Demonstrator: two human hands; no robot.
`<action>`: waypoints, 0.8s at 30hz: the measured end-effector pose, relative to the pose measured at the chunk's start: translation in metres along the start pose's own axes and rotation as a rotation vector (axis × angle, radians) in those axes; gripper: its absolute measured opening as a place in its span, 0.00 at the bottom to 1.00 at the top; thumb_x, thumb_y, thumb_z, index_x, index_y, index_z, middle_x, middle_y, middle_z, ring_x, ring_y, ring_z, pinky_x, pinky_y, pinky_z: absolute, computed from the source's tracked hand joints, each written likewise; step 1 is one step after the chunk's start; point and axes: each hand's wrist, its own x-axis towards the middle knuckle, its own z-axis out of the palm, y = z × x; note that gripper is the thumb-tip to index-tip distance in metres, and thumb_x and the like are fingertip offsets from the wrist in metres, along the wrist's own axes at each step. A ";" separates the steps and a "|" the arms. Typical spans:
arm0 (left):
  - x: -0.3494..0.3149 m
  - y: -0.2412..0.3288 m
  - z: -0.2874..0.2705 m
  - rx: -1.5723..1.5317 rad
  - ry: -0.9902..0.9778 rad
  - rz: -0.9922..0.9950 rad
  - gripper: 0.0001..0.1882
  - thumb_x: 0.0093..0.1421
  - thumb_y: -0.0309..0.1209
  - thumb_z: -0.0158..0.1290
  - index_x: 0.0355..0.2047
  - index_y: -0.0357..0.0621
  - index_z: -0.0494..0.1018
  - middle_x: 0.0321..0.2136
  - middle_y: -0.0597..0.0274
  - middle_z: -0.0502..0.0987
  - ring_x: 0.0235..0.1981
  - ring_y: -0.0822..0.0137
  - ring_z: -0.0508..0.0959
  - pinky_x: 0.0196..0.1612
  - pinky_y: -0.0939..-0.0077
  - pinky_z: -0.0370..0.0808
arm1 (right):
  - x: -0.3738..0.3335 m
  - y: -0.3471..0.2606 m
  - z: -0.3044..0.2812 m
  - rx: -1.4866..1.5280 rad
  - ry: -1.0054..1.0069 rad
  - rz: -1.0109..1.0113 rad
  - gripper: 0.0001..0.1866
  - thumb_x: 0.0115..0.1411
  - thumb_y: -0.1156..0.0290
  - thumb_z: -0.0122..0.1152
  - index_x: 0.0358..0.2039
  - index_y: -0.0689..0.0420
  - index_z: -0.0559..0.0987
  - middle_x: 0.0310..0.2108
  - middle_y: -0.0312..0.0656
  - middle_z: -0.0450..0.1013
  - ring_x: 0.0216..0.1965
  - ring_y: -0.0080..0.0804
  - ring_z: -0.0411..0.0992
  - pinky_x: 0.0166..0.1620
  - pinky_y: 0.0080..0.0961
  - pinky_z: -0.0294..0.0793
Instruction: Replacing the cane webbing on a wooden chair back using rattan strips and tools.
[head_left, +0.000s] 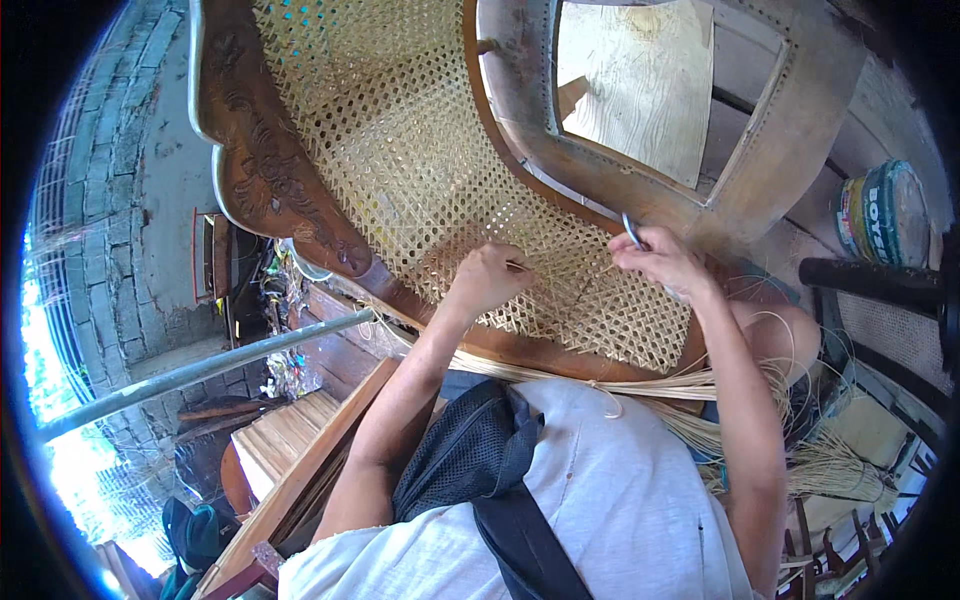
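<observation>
A panel of woven cane webbing (400, 140) lies before me in a carved brown wooden frame (255, 165). My left hand (490, 282) is closed just above the weave, left of the middle; a small dark tip shows at its fingers, and what it belongs to is unclear. To the right, my right hand (662, 265) is closed around a shiny metal tool (631, 230), whose curved end stands up past the fingers; its exact kind is hidden. Loose pale cane strands (570, 275) stick up from the weave between the two hands.
Bundled cane strands (690, 385) run along the frame's near edge, and more cane (840, 465) lies at the right. Beyond is a wooden frame with an opening (740, 190). A paint bucket (885, 215) stands far right. A metal pipe (210, 370) and wooden boards (290, 430) are at left.
</observation>
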 end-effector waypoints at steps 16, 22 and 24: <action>-0.012 0.008 -0.010 0.022 -0.020 -0.046 0.12 0.49 0.30 0.62 0.35 0.43 0.82 0.28 0.53 0.82 0.30 0.64 0.83 0.38 0.72 0.79 | 0.021 0.027 0.013 -0.808 0.058 -0.078 0.14 0.68 0.62 0.46 0.46 0.59 0.69 0.40 0.54 0.76 0.43 0.48 0.76 0.47 0.45 0.72; -0.008 0.014 0.014 0.075 0.006 -0.070 0.11 0.51 0.35 0.60 0.33 0.43 0.83 0.28 0.51 0.83 0.30 0.61 0.84 0.38 0.69 0.80 | 0.002 0.012 -0.025 -1.069 0.120 0.050 0.11 0.67 0.66 0.47 0.44 0.59 0.69 0.38 0.58 0.76 0.43 0.56 0.75 0.46 0.51 0.71; -0.010 0.019 0.017 0.054 -0.008 -0.056 0.11 0.52 0.35 0.60 0.33 0.43 0.83 0.28 0.51 0.83 0.30 0.61 0.84 0.38 0.68 0.80 | 0.000 0.010 -0.026 -1.135 0.118 0.013 0.11 0.67 0.66 0.47 0.44 0.60 0.69 0.37 0.58 0.76 0.43 0.56 0.75 0.46 0.51 0.71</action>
